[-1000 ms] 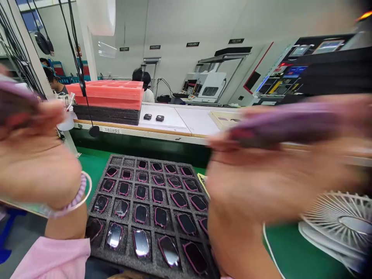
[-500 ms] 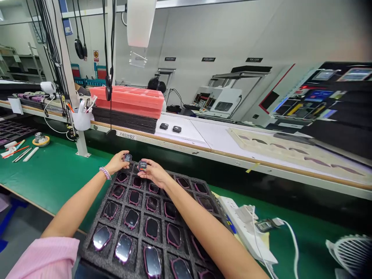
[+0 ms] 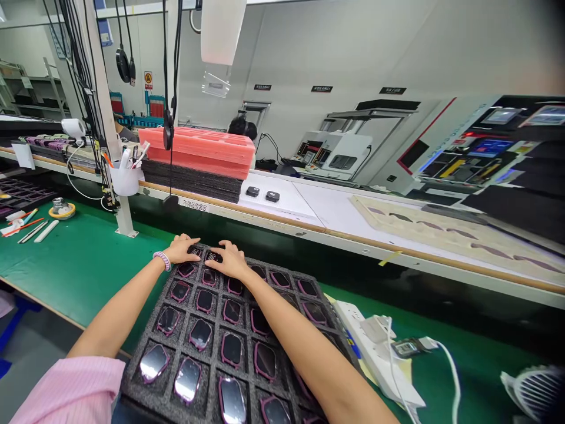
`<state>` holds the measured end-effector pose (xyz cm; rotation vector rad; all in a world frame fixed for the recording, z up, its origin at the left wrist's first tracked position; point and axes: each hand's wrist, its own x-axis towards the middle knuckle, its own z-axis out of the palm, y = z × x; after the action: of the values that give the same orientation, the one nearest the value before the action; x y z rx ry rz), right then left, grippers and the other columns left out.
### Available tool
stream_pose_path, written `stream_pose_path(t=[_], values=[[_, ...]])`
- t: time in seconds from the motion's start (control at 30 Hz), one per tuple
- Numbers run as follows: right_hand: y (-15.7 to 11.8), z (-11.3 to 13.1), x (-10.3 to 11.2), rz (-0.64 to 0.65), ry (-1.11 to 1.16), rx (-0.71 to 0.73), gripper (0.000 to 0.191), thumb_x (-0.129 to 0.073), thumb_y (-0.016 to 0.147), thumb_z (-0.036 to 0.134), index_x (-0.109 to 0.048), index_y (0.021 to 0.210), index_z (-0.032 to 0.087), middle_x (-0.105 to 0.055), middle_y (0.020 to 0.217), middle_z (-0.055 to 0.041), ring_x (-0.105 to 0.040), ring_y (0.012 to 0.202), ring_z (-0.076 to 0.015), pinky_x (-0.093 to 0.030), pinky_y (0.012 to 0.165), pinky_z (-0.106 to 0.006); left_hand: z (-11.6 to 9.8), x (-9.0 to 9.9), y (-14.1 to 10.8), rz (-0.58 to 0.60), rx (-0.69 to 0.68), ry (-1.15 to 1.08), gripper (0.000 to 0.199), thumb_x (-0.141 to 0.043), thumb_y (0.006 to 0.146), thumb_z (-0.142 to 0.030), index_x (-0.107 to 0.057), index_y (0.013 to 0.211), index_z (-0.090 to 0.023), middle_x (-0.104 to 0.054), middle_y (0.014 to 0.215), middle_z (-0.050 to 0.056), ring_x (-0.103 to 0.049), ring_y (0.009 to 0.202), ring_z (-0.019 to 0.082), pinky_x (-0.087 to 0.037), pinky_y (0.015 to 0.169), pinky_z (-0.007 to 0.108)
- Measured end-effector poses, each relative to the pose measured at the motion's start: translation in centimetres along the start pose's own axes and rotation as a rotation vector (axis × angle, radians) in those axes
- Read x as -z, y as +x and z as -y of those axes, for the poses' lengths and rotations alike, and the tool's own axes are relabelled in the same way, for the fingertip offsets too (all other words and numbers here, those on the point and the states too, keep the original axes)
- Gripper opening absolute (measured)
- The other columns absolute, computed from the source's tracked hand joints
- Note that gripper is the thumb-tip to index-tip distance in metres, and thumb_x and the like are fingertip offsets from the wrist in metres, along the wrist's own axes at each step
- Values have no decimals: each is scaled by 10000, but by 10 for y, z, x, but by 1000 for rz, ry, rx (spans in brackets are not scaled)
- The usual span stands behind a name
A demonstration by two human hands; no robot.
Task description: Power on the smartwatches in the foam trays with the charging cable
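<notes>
A black foam tray point(image 3: 206, 343) lies on the bench, its compartments holding smartwatch bodies with dark screens and purple frames. At its far left corner my left hand point(image 3: 182, 249) has thumb and fingers closed around a small smartwatch point(image 3: 195, 252) in a corner compartment. Just to the right, my right hand point(image 3: 230, 259) pinches another smartwatch point(image 3: 213, 257) at the neighbouring compartment in the far row. Fingers partly cover both watches. A nearer smartwatch point(image 3: 201, 334) sits in its own compartment, and my right forearm hides part of the tray's right side.
A white power strip point(image 3: 375, 353) with plugs and cables runs along the tray's right side. Behind stands a shelf edge point(image 3: 265, 222) with stacked pink trays point(image 3: 198, 152) and two small black devices. Tools point(image 3: 33, 231) lie at left; black cables hang above.
Both hands have lowered the two smartwatches from above the tray into its far-row compartments. The watches' lit screens, facing me before, now lie down among the foam walls.
</notes>
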<state>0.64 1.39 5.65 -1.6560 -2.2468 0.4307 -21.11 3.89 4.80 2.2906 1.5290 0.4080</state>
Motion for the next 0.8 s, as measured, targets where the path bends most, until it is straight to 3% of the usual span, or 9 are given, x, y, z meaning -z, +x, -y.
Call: stream_pose_path(t=[0.07,0.17,0.3,0.4,0.5,0.57,0.67,0.73,0.8], values=[[-5,-4,13,-18,-99,-28,443,-599,942,489,-642,1327,273,-447,1469,-125,-427,1310,-331,-346,1025,-467,-16,6,2,0,-16,61,678,-657,846,-481,-510,1460,-235,-553,1280,154,-460,1216,348,-369,1065,457],[-15,-18,35,-79,-247,-145,381,-459,1022,386,-663,1294,213,-511,1397,-172,-445,1290,-342,-313,1021,-488,-53,9,10,31,-69,124,442,-590,905,-457,-669,1287,-249,-626,1200,119,-490,1200,312,-368,1073,412],[-35,-37,52,-64,-384,-306,281,-592,955,306,-746,1033,84,-619,1193,-261,-524,1196,-406,-240,1034,-560,-109,-8,23,60,-44,182,339,-553,940,-428,-771,1027,-184,-679,1145,143,-524,1199,323,-412,1029,396],[-49,-45,51,-20,-355,-335,211,-683,897,301,-733,952,103,-642,1183,-241,-545,1188,-394,-243,1037,-549,-141,-29,28,55,47,208,322,-651,896,-405,-742,1024,-124,-635,1250,181,-498,1270,346,-412,1053,444],[-58,-50,48,-7,-216,-336,182,-729,848,281,-675,969,156,-667,1163,-164,-580,1157,-343,-332,984,-488,-157,-42,28,35,126,180,351,-746,840,-354,-682,1087,-113,-597,1314,151,-477,1309,321,-384,1100,512],[-62,-53,47,-28,-91,-341,164,-721,817,204,-626,948,177,-690,1077,-117,-608,1111,-315,-366,948,-451,-161,-40,28,16,143,110,298,-751,834,-292,-665,1061,-119,-626,1255,123,-523,1264,294,-397,1092,519],[-62,-54,50,-107,147,-325,151,-660,807,144,-551,901,191,-691,974,-93,-626,1048,-292,-393,894,-410,-162,-22,27,-29,115,-84,174,-743,807,-189,-653,940,-121,-689,1067,118,-631,1086,273,-478,973,442],[-60,-53,57,-160,364,-278,129,-614,847,203,-507,919,204,-685,936,-81,-639,930,-250,-426,804,-363,-165,-3,25,-63,64,-269,145,-710,836,-203,-626,931,-132,-702,971,104,-673,913,223,-511,808,337],[-57,-50,71,-187,617,-196,142,-555,902,324,-480,955,215,-681,894,-57,-607,729,-183,-429,672,-309,-169,17,22,-85,2,-473,163,-638,903,-266,-595,992,-137,-696,912,78,-657,743,151,-465,638,245]])
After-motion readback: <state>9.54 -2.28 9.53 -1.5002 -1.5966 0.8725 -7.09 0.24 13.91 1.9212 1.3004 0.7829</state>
